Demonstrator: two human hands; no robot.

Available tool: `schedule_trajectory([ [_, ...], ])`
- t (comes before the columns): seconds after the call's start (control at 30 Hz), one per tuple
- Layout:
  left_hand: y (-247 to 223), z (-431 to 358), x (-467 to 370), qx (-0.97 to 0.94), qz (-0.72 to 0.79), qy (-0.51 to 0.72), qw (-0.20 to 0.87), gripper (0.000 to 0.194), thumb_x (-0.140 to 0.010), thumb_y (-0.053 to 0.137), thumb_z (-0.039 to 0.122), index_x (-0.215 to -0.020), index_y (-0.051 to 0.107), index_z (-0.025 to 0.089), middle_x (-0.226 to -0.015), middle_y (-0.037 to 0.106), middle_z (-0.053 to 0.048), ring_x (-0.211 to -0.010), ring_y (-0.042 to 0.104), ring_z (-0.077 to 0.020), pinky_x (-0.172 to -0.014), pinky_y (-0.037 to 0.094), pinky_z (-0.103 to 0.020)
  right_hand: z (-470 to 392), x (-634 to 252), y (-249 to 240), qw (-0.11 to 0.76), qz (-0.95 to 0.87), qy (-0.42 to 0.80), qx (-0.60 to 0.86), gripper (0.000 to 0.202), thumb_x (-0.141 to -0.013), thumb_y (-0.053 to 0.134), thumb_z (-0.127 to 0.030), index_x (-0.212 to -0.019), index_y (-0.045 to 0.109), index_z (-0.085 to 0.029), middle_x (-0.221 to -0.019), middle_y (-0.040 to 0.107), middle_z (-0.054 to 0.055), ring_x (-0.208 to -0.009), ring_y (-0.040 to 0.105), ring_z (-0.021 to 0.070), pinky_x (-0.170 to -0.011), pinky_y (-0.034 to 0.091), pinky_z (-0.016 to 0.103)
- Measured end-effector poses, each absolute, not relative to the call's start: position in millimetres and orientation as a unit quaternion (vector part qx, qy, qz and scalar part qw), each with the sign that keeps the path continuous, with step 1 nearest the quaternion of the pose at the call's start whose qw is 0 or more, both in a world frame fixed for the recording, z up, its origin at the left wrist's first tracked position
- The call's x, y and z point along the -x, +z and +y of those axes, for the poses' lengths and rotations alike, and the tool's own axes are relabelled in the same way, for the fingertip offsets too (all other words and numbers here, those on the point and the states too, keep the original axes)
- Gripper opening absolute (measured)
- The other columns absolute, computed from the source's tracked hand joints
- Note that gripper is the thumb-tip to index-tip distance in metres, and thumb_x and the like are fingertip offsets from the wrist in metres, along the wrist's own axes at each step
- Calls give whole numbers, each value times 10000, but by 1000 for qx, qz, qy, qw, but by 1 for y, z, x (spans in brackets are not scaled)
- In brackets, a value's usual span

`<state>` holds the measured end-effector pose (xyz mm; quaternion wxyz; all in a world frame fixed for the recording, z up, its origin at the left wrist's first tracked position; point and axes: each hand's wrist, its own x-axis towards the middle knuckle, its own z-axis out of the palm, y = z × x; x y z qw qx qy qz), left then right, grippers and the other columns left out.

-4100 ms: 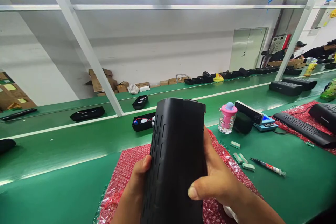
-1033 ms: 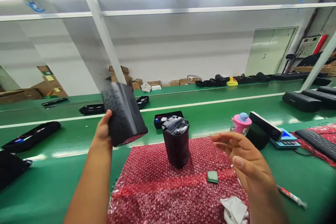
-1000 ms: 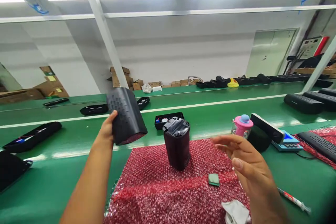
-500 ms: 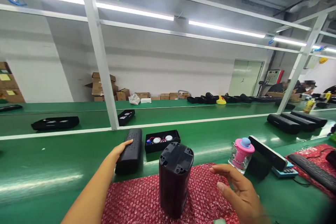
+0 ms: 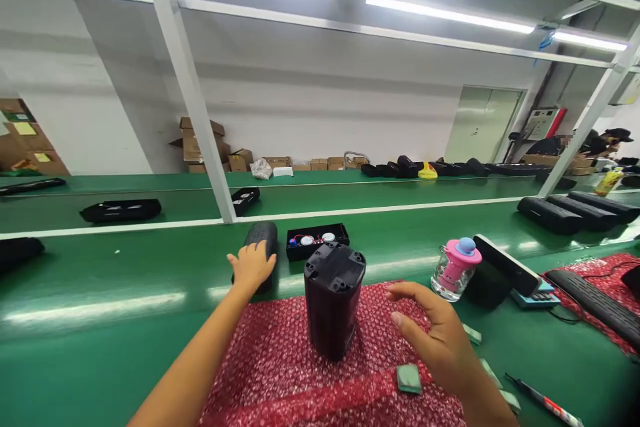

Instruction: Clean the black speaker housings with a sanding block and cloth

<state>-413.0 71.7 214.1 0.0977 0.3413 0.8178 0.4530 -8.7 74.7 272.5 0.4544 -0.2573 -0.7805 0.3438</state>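
Observation:
My left hand (image 5: 253,264) lies over a black speaker housing (image 5: 265,233) on the green bench, fingers spread across its top. A second black speaker housing (image 5: 334,300) stands on end on red bubble wrap (image 5: 280,340), its end face with screw posts turned up. To the right of it hovers my right hand (image 5: 430,330), thumb and fingers apart, with nothing between them. Behind the standing housing sits an open black speaker part (image 5: 318,240) with two round white discs and red wires. A small green pad (image 5: 409,379) lies on the wrap below my right hand.
At the right are a glass cup with a pink lid (image 5: 454,267), a propped phone-like device (image 5: 507,267) and a marker pen (image 5: 545,401). Several black housings (image 5: 550,215) lie farther right. A white post (image 5: 193,93) rises at the back left. People sit far right.
My left hand has moved from the side of the housing to its top, with its fingers now spread. The view has tilted down, showing more of the wrap and the pen.

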Motion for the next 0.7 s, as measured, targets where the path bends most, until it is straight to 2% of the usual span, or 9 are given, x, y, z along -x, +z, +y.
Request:
schedule_trajectory([
  [0.07,206,57,374,-404,744,518,117,497,-900,646,424,-1317,525,182,-1441,468,-122,-1394,370,-328,-1180,263,-622,72,3,278,462,-781,345,240,252,-883,606,-381,-1076,686,-240,-1066,693,58,-1003,652,238,-898,529,396],
  [0.13,193,42,331,-455,653,585,153,558,-933,547,542,-1348,485,175,-1347,545,-129,-1273,509,-291,-1128,370,-572,72,-2,283,473,-777,346,232,253,-884,609,-383,-1075,685,-236,-1046,691,56,-987,649,229,-893,521,387],
  [0.23,170,22,277,-486,546,657,187,738,-895,495,681,-1439,376,197,-1422,484,-149,-1290,493,-312,-1102,395,-577,76,-2,282,441,-778,377,242,312,-869,589,-406,-1105,676,-221,-1073,681,71,-1016,635,244,-940,494,417],
  [0.33,158,14,251,-471,506,696,194,780,-860,565,671,-1456,358,212,-1493,407,-145,-1365,407,-338,-1147,322,-607,82,18,268,344,-789,425,279,370,-831,588,-363,-1141,665,-176,-1107,673,121,-1047,622,294,-975,464,480],
  [0.4,160,14,248,-453,505,707,200,704,-882,557,644,-1410,420,199,-1455,448,-139,-1353,421,-328,-1154,308,-606,84,38,252,291,-793,452,288,450,-760,673,-315,-1178,650,-150,-1107,675,153,-1045,629,337,-965,466,512],
  [0.47,166,15,250,-437,514,708,209,619,-910,526,627,-1337,491,180,-1357,529,-132,-1278,494,-303,-1124,354,-586,81,57,237,266,-786,478,289,683,-667,777,-299,-1293,577,-113,-1172,646,201,-1077,621,384,-967,466,542],
  [0.57,182,14,250,-438,526,701,202,562,-909,543,615,-1253,551,170,-1248,589,-116,-1176,556,-273,-1075,411,-549,76,72,225,280,-761,510,287,982,-589,854,-359,-1426,421,-83,-1317,547,254,-1141,591,407,-989,460,550],
  [0.63,199,8,244,-459,524,694,181,561,-893,569,613,-1246,561,176,-1223,594,-109,-1147,560,-266,-1064,417,-539,74,72,228,312,-742,527,274,978,-616,839,-388,-1438,389,-107,-1325,547,226,-1154,588,375,-1011,454,521],
  [0.7,220,-1,236,-491,516,684,154,576,-861,614,612,-1243,582,183,-1202,585,-102,-1145,543,-269,-1082,390,-551,72,66,236,350,-720,544,251,875,-698,764,-395,-1441,374,-146,-1298,578,174,-1160,588,328,-1028,452,488],
])
